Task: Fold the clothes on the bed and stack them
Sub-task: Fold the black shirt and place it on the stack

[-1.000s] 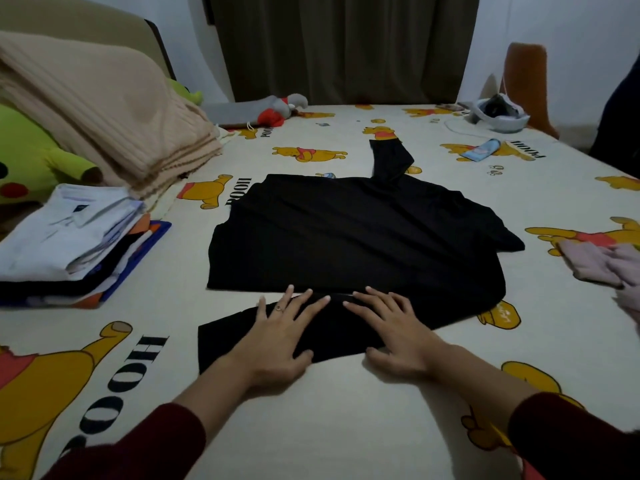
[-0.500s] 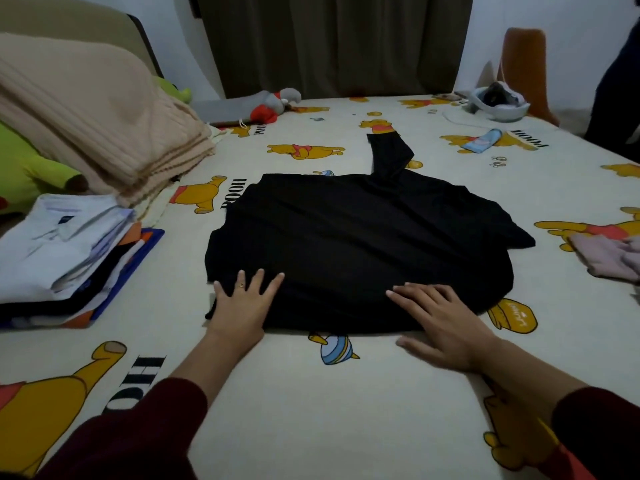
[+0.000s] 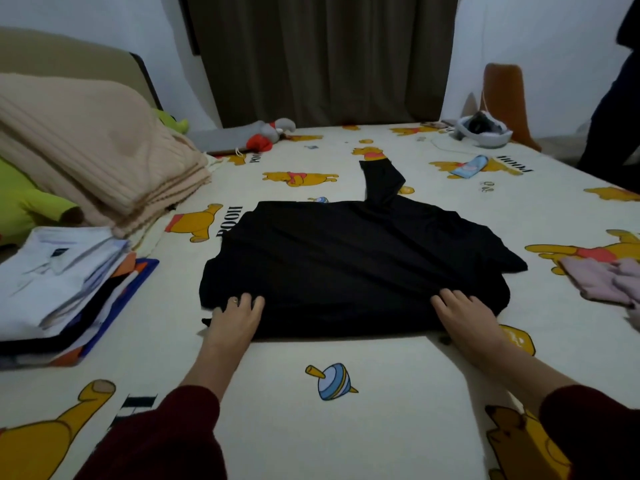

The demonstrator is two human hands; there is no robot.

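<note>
1. A black shirt (image 3: 363, 265) lies spread in the middle of the bed (image 3: 346, 393), on a cream sheet printed with yellow cartoon bears. One sleeve (image 3: 381, 180) sticks out from its far edge toward the curtain (image 3: 322, 57).
2. The left hand (image 3: 235, 318) rests at the near left corner of the shirt, fingers bent over the hem; the dark cloth hides the fingertips, so I can't say for sure whether it pinches the fabric or only presses it.
3. The right hand (image 3: 465, 315) lies on the near right part of the shirt, fingers fairly straight and flat on the cloth, gripping nothing that I can see.
4. Both forearms come out of dark red sleeves (image 3: 588, 431).
5. To the left sits a stack of folded clothes (image 3: 59, 289), a white collared shirt on top.
6. Behind that stack lies a thick folded beige blanket (image 3: 90, 157), with a green plush toy (image 3: 24, 202) beside it.
7. At the right edge of the bed lies a pale pink garment (image 3: 595, 280), well apart from the black shirt.
</note>
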